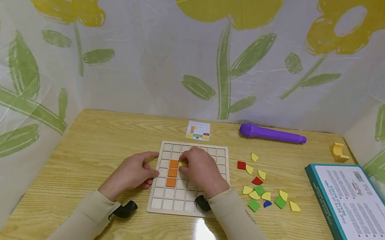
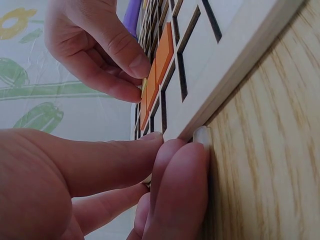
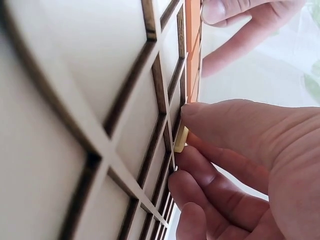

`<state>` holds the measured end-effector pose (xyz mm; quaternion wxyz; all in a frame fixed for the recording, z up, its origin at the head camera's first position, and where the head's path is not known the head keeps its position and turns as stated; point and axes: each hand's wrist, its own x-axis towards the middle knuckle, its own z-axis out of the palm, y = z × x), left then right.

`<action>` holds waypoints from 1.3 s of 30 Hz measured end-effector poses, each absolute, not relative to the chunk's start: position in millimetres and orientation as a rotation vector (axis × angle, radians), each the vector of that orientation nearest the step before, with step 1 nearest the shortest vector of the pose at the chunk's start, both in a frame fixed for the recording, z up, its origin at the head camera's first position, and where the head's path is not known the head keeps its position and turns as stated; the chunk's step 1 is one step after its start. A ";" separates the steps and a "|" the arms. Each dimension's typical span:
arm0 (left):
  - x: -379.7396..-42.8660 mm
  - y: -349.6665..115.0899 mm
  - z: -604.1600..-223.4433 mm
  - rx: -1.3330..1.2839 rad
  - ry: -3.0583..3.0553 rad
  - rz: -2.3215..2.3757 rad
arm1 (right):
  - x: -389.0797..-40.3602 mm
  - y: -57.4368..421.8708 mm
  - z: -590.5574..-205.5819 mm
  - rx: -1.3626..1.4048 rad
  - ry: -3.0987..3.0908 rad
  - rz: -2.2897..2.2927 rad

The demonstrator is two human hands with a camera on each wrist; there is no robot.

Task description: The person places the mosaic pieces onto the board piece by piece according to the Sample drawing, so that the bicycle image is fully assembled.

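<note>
A pale wooden grid board [image 1: 162, 206] lies on the table with three orange squares [image 1: 172, 172] stacked in one column. My right hand [image 1: 201, 169] rests over the board and pinches a small yellow piece [image 1: 182, 164] beside the top orange square; the piece [image 3: 180, 139] shows between thumb and finger against the grid [image 3: 90, 100]. My left hand [image 1: 135, 173] lies at the board's left edge, fingertips [image 2: 175, 165] pressed against the board's side [image 2: 235, 75]. The orange squares [image 2: 162, 52] show past them.
Loose yellow, green, red and blue pieces [image 1: 261, 189] lie right of the board. A pattern card [image 1: 198, 130] and a purple marker [image 1: 272, 134] lie behind it, a yellow block [image 1: 338, 152] at far right, a teal-edged box [image 1: 356, 204] on the right.
</note>
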<state>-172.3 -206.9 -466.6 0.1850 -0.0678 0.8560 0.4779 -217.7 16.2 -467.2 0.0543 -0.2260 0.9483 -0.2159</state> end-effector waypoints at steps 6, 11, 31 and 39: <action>-172.6 -207.1 -466.9 -0.184 2.409 1.356 | -217.2 16.8 -467.2 -0.693 2.883 -0.662; -172.7 -207.6 -466.6 -0.184 2.411 1.350 | -217.1 17.8 -465.6 -0.687 2.878 -0.670; -173.6 -206.5 -466.7 -0.170 2.410 1.347 | -216.7 22.0 -460.4 -0.691 2.885 -0.664; -173.0 -207.3 -467.0 -0.182 2.409 1.338 | -214.9 28.0 -456.1 -0.712 2.880 -0.688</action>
